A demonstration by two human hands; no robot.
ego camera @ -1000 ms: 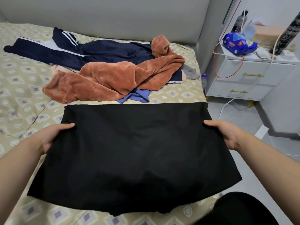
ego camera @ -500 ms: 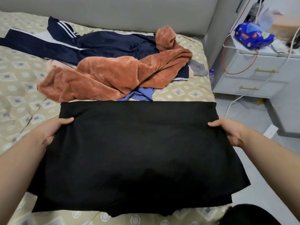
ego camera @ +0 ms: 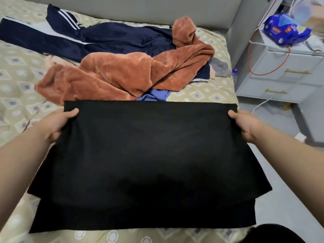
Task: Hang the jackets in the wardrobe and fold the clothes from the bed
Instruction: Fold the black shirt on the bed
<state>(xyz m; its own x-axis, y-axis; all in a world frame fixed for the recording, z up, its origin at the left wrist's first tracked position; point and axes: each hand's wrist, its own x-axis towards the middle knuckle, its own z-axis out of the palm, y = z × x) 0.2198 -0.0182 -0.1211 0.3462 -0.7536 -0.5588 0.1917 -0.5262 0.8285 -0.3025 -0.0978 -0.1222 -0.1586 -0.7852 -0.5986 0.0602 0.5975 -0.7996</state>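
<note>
A black garment (ego camera: 149, 158) is held up over the near end of the bed (ego camera: 17, 88), doubled so a lower layer shows beneath the upper one. My left hand (ego camera: 59, 123) grips its top left corner, thumb on top. Its top right corner is gripped by my right hand (ego camera: 245, 125). Beyond it lie an orange fleece garment (ego camera: 122, 76), a navy track jacket with white stripes (ego camera: 98, 39) and a blue piece (ego camera: 154, 97) peeking from under the fleece.
A grey headboard (ego camera: 140, 9) runs along the far side. A white nightstand (ego camera: 284, 72) stands right of the bed with a blue pack (ego camera: 285, 30) and cables on it. A small grey cloth (ego camera: 220, 67) lies at the bed's right edge. Grey floor is on the right.
Both hands have carried the top fold of the black garment toward me, so its lower layer now shows below the upper one. The view has tilted down and closer.
</note>
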